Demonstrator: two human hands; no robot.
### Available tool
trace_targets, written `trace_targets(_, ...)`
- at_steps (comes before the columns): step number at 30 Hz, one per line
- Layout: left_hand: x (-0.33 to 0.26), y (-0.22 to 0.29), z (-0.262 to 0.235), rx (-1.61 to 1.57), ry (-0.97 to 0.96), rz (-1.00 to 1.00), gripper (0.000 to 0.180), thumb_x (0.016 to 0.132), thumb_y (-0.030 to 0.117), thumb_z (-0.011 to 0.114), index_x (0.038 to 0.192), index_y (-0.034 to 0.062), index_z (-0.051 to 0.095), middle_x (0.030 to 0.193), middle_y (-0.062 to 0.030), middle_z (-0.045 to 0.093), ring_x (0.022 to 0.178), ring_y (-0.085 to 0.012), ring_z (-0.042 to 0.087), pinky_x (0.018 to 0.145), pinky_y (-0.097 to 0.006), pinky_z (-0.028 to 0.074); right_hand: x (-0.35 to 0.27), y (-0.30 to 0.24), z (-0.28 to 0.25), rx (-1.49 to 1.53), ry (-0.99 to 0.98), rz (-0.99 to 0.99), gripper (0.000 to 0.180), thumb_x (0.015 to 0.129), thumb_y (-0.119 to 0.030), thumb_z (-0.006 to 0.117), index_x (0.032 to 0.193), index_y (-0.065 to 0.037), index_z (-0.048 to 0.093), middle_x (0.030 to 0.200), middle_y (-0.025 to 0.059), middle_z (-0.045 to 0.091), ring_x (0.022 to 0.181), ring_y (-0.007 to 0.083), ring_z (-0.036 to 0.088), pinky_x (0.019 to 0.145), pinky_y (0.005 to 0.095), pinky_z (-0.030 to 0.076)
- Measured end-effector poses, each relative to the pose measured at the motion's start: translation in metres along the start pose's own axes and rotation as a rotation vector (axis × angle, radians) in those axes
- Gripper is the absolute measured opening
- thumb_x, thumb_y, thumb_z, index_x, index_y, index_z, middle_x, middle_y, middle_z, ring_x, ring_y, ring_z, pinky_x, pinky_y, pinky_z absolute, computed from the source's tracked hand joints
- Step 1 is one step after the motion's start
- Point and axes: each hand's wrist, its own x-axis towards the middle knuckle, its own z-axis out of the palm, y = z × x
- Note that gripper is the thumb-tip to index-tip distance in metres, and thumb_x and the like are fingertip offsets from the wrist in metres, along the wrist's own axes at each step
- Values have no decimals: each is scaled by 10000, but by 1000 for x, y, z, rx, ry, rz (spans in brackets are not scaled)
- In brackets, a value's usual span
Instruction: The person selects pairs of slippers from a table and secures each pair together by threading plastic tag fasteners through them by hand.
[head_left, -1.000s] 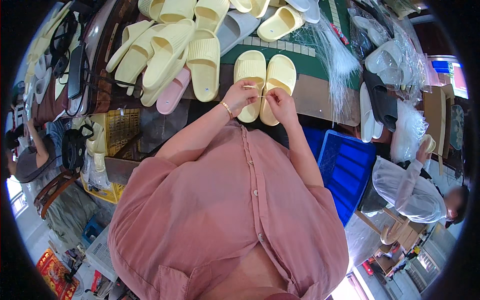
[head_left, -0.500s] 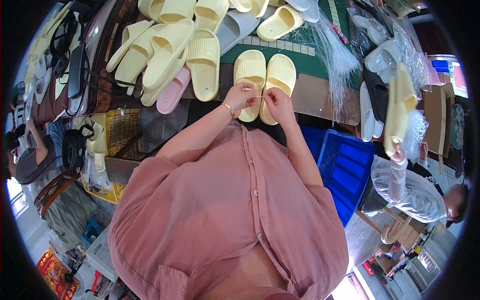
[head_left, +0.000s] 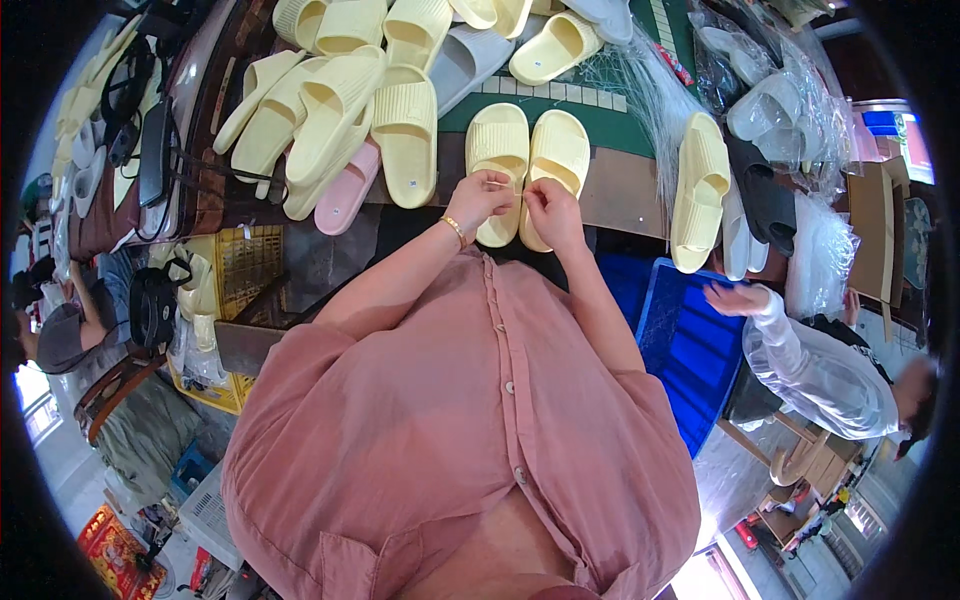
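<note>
A pair of pale yellow slide slippers [head_left: 497, 130] lies side by side at the table's near edge, toes away from me. My left hand [head_left: 482, 203] is closed in a pinch above the left slipper's heel end. Opposite it, over the right slipper, my right hand [head_left: 553, 212] pinches too, its fingertips almost touching the left ones. Between them shows a thin pale strand, partly hidden by my fingers. A bundle of fine clear plastic strands [head_left: 655, 110] lies to the right of the pair.
More yellow slippers [head_left: 405, 125], a pink one [head_left: 347, 188] and a grey one [head_left: 467, 62] crowd the left. At right are yellow slippers [head_left: 700, 190], black slippers [head_left: 762, 190] and bagged ones. A blue crate [head_left: 690, 350] stands below, near a co-worker's hand [head_left: 735, 300].
The co-worker at right has set yellow slippers down on the table edge and let go, the hand now open. My hands stay pinched over the pair, hardly moved.
</note>
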Motion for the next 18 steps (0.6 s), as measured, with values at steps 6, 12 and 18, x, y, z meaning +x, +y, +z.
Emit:
trace_targets(6,1,-2,2,31,20,18,282,767,37,612,1019,4,489,857,-71,578,727,-137,583,644,-238,493,1,-4,0,19,43,-76,88,749,-107,590,783,-31,559,754,144,573,695,315,578,605,381,462)
trace_targets(12,2,-4,0,3,21,18,284,767,32,611,1021,1,487,856,-69,579,719,-135,582,644,-237,492,4,-12,-3,3,20,-121,75,741,-96,582,767,-32,553,742,142,567,684,314,574,597,384,459)
trace_targets(18,-3,2,6,16,7,12,279,771,34,607,1024,-4,495,854,-64,577,721,-130,581,642,-233,490,5,-5,-1,-30,16,-128,73,734,-98,579,766,-37,556,739,133,566,684,311,575,600,382,463)
